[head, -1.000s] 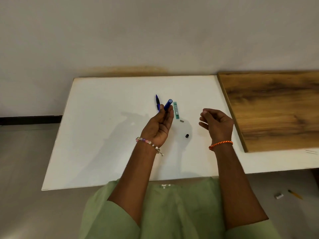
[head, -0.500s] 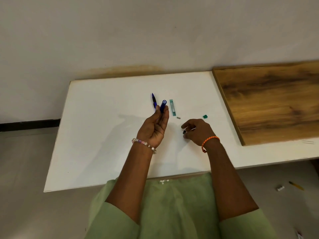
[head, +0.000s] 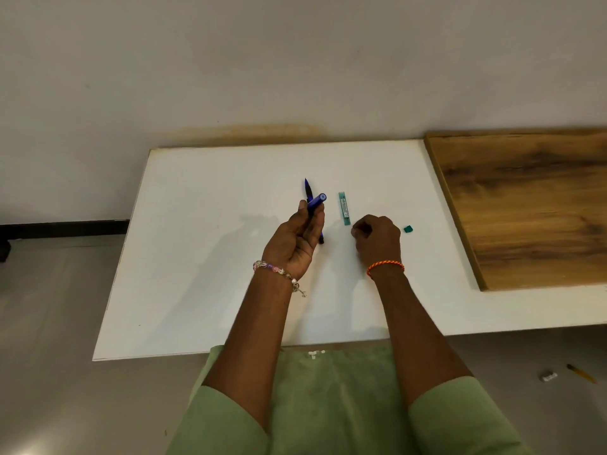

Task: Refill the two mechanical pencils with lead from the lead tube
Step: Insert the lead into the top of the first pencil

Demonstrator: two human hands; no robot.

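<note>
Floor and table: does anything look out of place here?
Yes. A yellow pencil and a small grey piece lie on the floor at the right. On the table, the small green cap lies apart from the lead tube.

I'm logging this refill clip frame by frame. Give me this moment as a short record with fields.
left hand: grips a blue mechanical pencil, open end up
second pencil: lies on the white table, partly hidden behind the left hand
right hand: curled, knuckles up, low over the table; contents hidden
lead tube: flat on the table, between the hands
green cap: on the table, right of the right hand
</note>
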